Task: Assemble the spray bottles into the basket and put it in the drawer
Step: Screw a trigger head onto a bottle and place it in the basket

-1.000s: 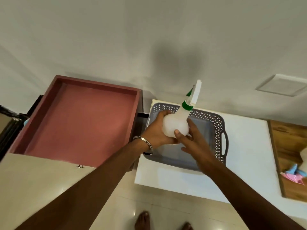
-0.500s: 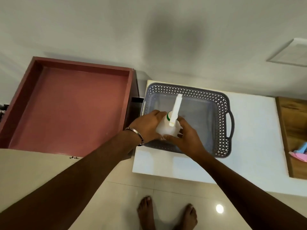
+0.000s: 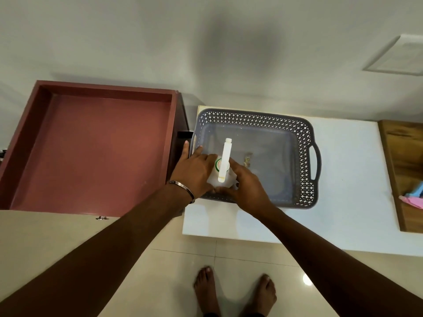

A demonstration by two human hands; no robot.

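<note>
Since the earlier frame you've lowered the spray bottle point(image 3: 220, 173) from above the basket point(image 3: 304, 143) into its near-left corner, upright. Your left hand point(image 3: 194, 171) and right hand point(image 3: 248, 187) both cup the bottle body, fingers curled round it. Risk: tall trigger head makes it top-heavy; release unevenly and it likely tips. Drawer point(image 3: 98, 145) sits open to the left, basket on white table point(image 3: 343, 202). Small debris point(image 3: 247, 159) on basket floor, unidentified.
</note>
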